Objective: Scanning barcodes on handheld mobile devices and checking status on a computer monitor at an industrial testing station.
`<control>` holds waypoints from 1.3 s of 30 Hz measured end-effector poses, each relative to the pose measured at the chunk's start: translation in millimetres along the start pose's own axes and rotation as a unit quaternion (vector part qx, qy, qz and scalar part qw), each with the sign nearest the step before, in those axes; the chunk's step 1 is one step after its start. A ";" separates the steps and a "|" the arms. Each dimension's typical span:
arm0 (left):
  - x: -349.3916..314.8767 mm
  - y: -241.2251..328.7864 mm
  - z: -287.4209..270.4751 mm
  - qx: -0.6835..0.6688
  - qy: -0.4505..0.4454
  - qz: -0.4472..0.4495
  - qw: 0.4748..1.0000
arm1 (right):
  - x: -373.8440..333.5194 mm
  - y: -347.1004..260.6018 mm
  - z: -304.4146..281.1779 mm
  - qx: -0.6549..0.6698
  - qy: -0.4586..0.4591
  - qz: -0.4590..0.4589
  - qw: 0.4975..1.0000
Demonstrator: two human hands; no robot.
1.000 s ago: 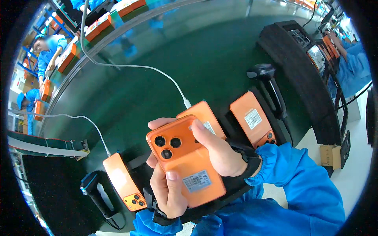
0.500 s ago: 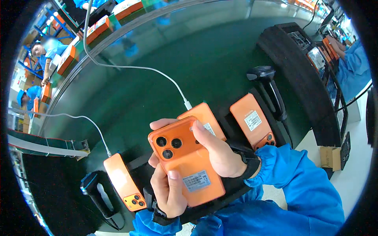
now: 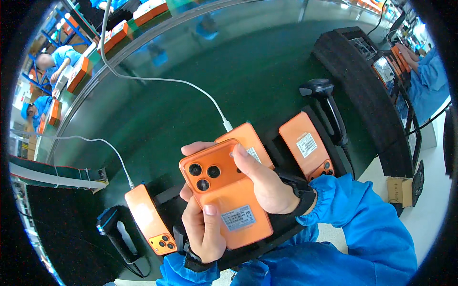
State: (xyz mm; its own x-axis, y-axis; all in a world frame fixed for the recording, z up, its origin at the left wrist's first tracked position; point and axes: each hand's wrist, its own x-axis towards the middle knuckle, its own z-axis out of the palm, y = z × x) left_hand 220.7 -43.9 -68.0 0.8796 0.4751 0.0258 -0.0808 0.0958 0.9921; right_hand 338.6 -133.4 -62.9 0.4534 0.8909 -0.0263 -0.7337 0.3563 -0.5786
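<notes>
An orange smartphone (image 3: pixel 243 195) is held up between my two hands, its back with three camera lenses and a white label toward me. My left hand (image 3: pixel 205 229) grips its lower left side, thumb on the back near the label. My right hand (image 3: pixel 267 186) holds the upper right, thumb beside the camera bump and fingers hidden behind. Beyond it lies another orange phone (image 3: pixel 247 136), partly covered, with a white cable (image 3: pixel 228 125) plugged into its far end. To the right rests a labelled orange phone (image 3: pixel 298 138); at left lies a cabled orange phone (image 3: pixel 143 209).
A black barcode scanner (image 3: pixel 327 105) stands at the right, and a second scanner (image 3: pixel 117 236) lies at the lower left. A black rack (image 3: pixel 367 90) edges the green table (image 3: pixel 191 114) on the right. People in blue sit beyond, with orange boxes (image 3: pixel 78 74).
My hands and the held phone stay practically still. In the far left background, a person has bent their head down and shifted their arms.
</notes>
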 end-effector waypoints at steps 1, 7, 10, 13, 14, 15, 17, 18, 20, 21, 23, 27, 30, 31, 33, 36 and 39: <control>-0.5 -0.7 -0.5 0.000 0.000 0.000 1.000 | -0.2 -0.9 -1.8 -0.010 -0.014 0.008 1.000; -0.3 -1.7 0.6 0.000 0.006 0.006 1.000 | 0.1 -0.5 1.9 -0.005 0.000 0.000 1.000; 0.3 -2.7 -1.1 0.011 -0.003 0.016 1.000 | -0.7 -1.7 4.5 -0.004 0.008 -0.002 1.000; 0.3 -1.6 -0.9 0.011 -0.009 0.011 1.000 | -1.4 -1.7 2.7 -0.007 0.011 0.000 1.000; 0.5 -1.4 -0.3 0.010 -0.005 0.012 1.000 | -1.4 -1.3 2.1 -0.011 0.008 0.005 1.000; 0.4 -1.4 -0.3 0.008 -0.001 0.013 1.000 | -1.0 -0.6 2.6 -0.011 0.008 0.005 1.000; 0.0 -2.5 -1.5 0.003 -0.007 0.011 1.000 | -0.5 0.0 3.2 -0.012 0.011 -0.004 1.000; -0.2 -3.2 -2.9 -0.001 -0.012 0.008 1.000 | -0.4 0.0 3.1 -0.012 0.011 -0.004 1.000; -0.5 -4.8 -8.2 0.006 -0.035 0.004 0.999 | -0.5 -0.4 3.0 -0.011 0.012 -0.003 1.000; -0.2 -5.0 -10.0 0.015 -0.058 0.000 0.998 | 0.1 0.0 3.0 -0.011 0.013 -0.004 1.000; 1.3 -3.2 -6.0 0.009 -0.035 0.003 0.999 | 1.7 1.6 2.6 0.013 0.004 -0.001 1.000; -1.9 1.5 -3.9 -0.005 0.000 -0.027 1.000 | 2.8 4.0 2.6 0.035 0.001 0.006 0.999; 3.1 -2.2 -6.7 0.039 -0.024 0.013 0.999 | 0.9 0.0 6.4 0.035 0.017 0.002 0.999; 1.6 -1.2 -6.7 0.015 -0.033 -0.009 0.999 | 1.0 0.7 4.3 0.032 0.013 0.000 0.999; 2.1 1.2 -1.9 -0.004 -0.025 -0.022 0.999 | 1.3 2.1 1.8 0.031 0.002 0.005 1.000; 1.2 2.3 -3.8 0.008 -0.032 -0.037 0.999 | 0.8 -0.4 4.6 -0.014 0.027 -0.002 1.000; 8.2 3.7 -6.0 0.028 -0.067 -0.028 0.997 | 1.7 0.3 0.1 -0.057 0.007 -0.046 0.997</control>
State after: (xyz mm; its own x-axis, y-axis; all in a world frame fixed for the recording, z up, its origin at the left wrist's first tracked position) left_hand 224.8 -34.4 -64.8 0.9370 0.3489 -0.0166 -0.0075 0.0675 0.9977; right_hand 339.1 -131.8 -63.0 0.5237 0.8517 0.0194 -0.6270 0.4008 -0.6680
